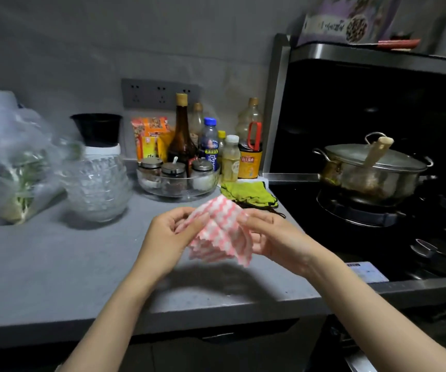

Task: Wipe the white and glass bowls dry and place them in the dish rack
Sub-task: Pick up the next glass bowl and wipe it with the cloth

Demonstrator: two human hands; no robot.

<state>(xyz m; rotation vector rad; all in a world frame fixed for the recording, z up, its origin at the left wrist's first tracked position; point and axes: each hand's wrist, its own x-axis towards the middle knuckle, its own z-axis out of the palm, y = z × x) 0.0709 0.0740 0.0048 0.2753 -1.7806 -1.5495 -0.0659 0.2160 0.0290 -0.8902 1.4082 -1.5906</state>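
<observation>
Both grips: left grip (168, 237) and right grip (273, 237) pinching cloth (218, 232)
Cloth: pink-white, bunched, above worktop (55, 264)
Glass bowl (97, 189): back left, untouched

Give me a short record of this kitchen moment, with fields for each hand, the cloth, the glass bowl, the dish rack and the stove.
left hand: grips the pink-and-white cloth
right hand: grips the same cloth
cloth position: above the grey counter, touching no bowl
glass bowl: on the counter, left of the hands, untouched
dish rack: not in view
stove: lidded pot stands on it
</observation>
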